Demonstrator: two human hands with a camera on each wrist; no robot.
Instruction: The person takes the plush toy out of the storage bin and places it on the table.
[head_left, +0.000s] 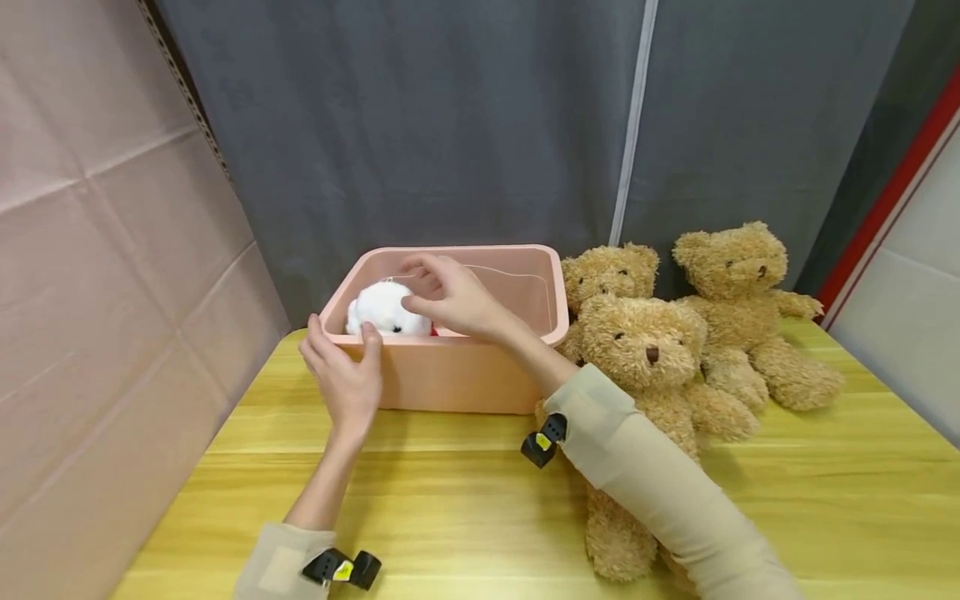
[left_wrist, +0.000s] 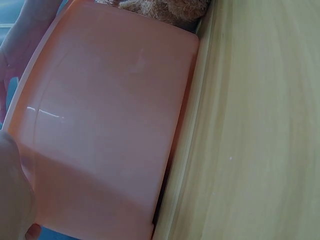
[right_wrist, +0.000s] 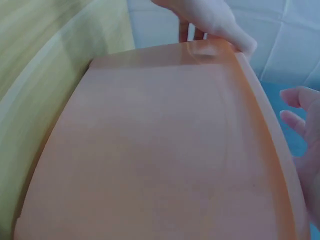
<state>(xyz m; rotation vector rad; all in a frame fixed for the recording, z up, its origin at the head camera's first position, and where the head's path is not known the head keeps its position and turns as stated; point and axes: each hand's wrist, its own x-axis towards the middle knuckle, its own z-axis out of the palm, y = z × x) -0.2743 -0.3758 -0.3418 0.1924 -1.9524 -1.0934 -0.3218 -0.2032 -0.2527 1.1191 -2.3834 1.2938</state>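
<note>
A pink plastic bin (head_left: 457, 375) stands on the wooden table, its top facing up. My left hand (head_left: 347, 382) grips its front left corner, thumb at the front rim and fingers along the left side; the left wrist view shows part of that hand (left_wrist: 14, 187) at the rim. Inside the bin, at the left, the white head of a plush toy (head_left: 382, 307) shows with a bit of red beside it; its lower part is hidden. Over the bin hovers my right hand (head_left: 461, 298), fingers apart and loosely bent, the thumb close to the plush head. Whether they touch I cannot tell.
Three brown teddy bears sit right of the bin: one in front (head_left: 645, 350), one behind it (head_left: 615, 275) and one farther right (head_left: 738, 267). The right forearm passes over the front bear. A grey curtain (head_left: 420, 125) hangs behind the table (head_left: 465, 500); a pale wall (head_left: 112, 292) rises at left.
</note>
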